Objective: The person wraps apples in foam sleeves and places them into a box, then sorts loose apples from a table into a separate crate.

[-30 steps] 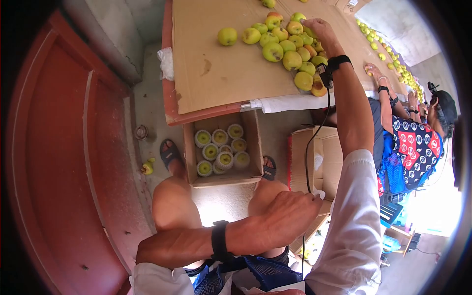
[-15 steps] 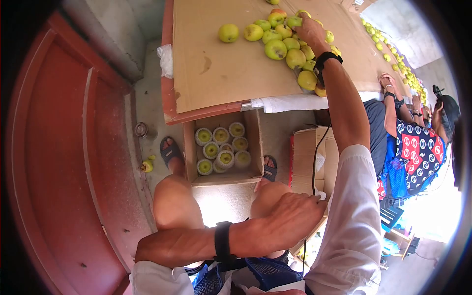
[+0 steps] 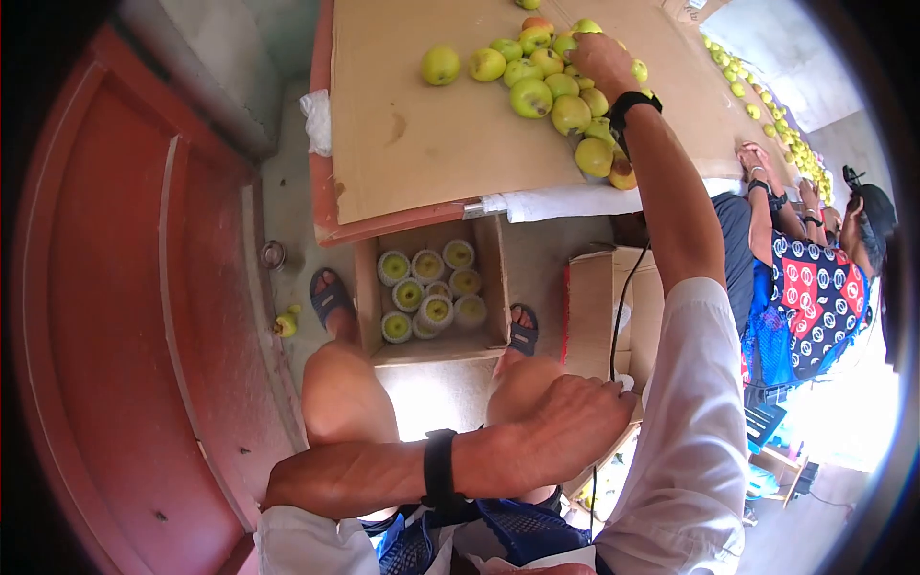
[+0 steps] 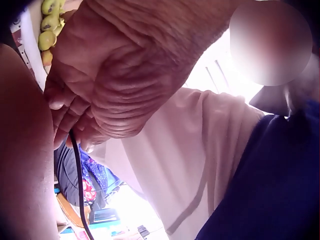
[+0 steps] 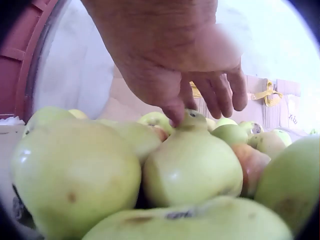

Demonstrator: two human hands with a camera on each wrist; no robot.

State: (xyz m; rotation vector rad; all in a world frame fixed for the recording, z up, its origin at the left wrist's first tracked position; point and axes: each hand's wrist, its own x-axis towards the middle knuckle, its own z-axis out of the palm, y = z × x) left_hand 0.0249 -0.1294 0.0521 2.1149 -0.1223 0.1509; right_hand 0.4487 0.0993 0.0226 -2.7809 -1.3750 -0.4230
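Note:
My right hand point(image 3: 602, 62) reaches over a heap of green-yellow apples point(image 3: 570, 113) on the cardboard-covered table point(image 3: 412, 158). In the right wrist view, the thumb point(image 5: 175, 112) touches a small green knob-like top with a dark spot point(image 5: 192, 117), and the other fingers hang loosely above the heap. My left hand point(image 3: 565, 422) is low across my lap with bent fingers. A small white piece point(image 3: 625, 382) shows at its fingertips, and a black cable point(image 4: 79, 180) runs past them in the left wrist view. Whether this hand grips either, I cannot tell.
Apples in white foam nets point(image 3: 436, 310) fill part of a cardboard box point(image 3: 364, 287) between my feet. Another box point(image 3: 589, 297) stands to its right. A red door point(image 3: 125, 287) is at the left. Another person point(image 3: 810, 287) works farther along on the right, near more apples point(image 3: 776, 120).
My right hand has drawn slightly left and nearer across the heap, and a green apple by its fingertips has shifted left. My left hand has moved only slightly right.

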